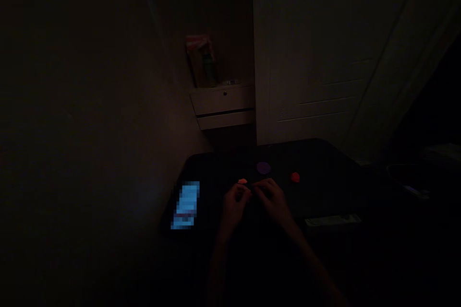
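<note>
In the dim head view, my left hand [235, 202] and my right hand [272, 197] are close together over the dark table. The fingers of both are bent inward and look pinched; anything between them is too dark and small to make out. Just beyond my left fingertips lies a small orange-pink lump [242, 181]. A flat purple disc [263, 168] lies farther back, past my right fingers. Off to the right of my right hand sits a rounded red-orange lump [295, 177].
A lit, blurred-out screen [186, 204] glows at the left of the dark tabletop [223, 160]. Behind stand a drawer unit [225, 103] bearing a box and bottle, and a pale panelled door [309, 57]. A pale strip [333, 220] shows near the front right edge.
</note>
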Demonstrator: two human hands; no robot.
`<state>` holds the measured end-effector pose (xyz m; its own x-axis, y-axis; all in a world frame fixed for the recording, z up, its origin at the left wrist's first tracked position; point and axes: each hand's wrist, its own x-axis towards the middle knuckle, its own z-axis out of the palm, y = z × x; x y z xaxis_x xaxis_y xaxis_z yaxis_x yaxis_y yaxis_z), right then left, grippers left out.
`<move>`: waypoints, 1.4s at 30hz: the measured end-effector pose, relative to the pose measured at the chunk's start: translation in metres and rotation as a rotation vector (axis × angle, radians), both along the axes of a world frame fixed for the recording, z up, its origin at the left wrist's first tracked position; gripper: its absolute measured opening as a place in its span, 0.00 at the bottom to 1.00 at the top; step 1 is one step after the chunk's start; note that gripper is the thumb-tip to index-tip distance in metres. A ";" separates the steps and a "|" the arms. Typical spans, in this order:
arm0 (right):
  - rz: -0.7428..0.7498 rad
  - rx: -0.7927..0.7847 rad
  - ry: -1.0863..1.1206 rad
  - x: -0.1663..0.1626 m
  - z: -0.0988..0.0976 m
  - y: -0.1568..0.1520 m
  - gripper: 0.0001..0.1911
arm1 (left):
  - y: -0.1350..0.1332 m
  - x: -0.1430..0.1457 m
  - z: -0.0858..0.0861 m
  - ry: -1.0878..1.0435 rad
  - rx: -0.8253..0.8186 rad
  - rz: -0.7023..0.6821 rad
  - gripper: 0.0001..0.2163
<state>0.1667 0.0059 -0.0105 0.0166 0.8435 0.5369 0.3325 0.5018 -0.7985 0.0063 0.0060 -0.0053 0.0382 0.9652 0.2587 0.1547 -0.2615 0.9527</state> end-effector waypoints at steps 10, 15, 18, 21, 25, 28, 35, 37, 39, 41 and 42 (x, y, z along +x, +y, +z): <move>0.001 -0.005 0.004 0.000 0.001 -0.001 0.08 | -0.003 0.000 0.005 0.053 -0.013 0.010 0.12; -0.009 -0.015 0.001 0.000 0.001 -0.001 0.08 | -0.003 0.000 0.005 0.066 -0.017 0.022 0.12; -0.015 -0.027 -0.001 0.000 0.002 -0.001 0.08 | -0.002 0.000 0.004 0.051 -0.025 0.025 0.12; -0.012 -0.023 -0.001 0.000 0.002 -0.002 0.08 | -0.001 0.000 0.003 0.032 -0.027 0.027 0.12; -0.008 -0.012 0.005 0.000 0.002 -0.002 0.09 | 0.001 0.000 0.001 0.012 -0.030 0.023 0.14; -0.008 -0.016 0.013 0.000 0.002 -0.002 0.09 | 0.001 0.000 0.001 -0.001 -0.023 0.026 0.15; -0.015 -0.027 0.015 -0.001 0.001 -0.001 0.08 | 0.003 0.000 -0.003 -0.023 0.005 0.031 0.18; -0.011 -0.034 0.011 -0.001 0.000 0.000 0.08 | 0.002 0.000 -0.001 0.001 -0.001 0.025 0.17; -0.006 -0.038 0.011 -0.001 0.000 0.000 0.08 | 0.001 0.000 0.001 0.020 -0.004 0.023 0.16; -0.004 -0.040 0.012 0.000 0.000 0.000 0.08 | -0.001 0.000 0.003 0.041 0.001 0.025 0.15; -0.003 -0.038 0.014 0.000 0.001 -0.001 0.08 | -0.001 0.001 0.003 0.056 0.006 0.028 0.15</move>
<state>0.1665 0.0052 -0.0097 0.0261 0.8633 0.5040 0.3228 0.4699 -0.8216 0.0068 0.0049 -0.0019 0.0261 0.9645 0.2628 0.2154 -0.2621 0.9407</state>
